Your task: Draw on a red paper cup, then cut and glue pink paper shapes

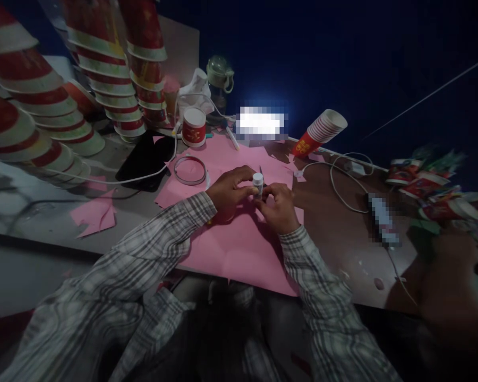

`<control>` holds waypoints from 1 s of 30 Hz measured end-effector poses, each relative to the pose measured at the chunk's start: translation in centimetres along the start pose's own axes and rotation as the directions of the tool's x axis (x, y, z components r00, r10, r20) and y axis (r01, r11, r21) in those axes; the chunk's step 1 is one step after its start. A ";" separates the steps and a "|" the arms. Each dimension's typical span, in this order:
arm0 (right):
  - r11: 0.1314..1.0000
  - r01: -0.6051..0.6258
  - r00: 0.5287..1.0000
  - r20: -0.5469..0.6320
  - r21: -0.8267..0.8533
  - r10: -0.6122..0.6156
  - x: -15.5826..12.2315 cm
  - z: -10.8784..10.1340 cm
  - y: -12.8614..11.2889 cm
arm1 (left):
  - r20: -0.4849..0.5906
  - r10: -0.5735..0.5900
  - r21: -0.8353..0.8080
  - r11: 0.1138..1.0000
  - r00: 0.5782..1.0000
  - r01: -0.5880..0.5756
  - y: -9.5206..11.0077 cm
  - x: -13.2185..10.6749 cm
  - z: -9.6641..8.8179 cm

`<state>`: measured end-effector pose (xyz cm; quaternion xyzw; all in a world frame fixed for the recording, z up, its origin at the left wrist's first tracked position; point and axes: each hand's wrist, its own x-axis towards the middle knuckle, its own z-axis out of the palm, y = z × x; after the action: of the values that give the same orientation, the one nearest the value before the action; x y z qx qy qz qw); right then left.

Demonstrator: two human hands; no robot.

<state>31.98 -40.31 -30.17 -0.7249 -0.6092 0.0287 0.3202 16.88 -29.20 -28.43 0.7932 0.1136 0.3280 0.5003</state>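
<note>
A small white capped bottle stands upright between my two hands, over a large pink paper sheet. My left hand has its thumb and fingers closed on the bottle's left side. Close against its right side, my right hand is closed, fingertips at the bottle's lower part. A thin dark pointed piece sticks up just behind the bottle; I cannot make out what it belongs to. A grey ring lies on the paper left of my hands.
Tall stacks of red and white paper cups rise at the left. A black tablet-like slab, a single cup and a marker lie nearer. Tilted cups and a white cable are right. A blurred person's arm shows far right.
</note>
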 end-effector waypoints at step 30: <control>0.984 0.013 0.988 -0.147 -0.180 -0.040 -0.1 1.1 -0.4 | -0.043 0.024 0.052 0.998 0.999 -0.022 -0.5 0.0 0.3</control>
<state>31.09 -39.93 -30.87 -0.7425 -0.5933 -0.0849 0.2992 17.15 -29.16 -28.90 0.7997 0.1236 0.3479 0.4734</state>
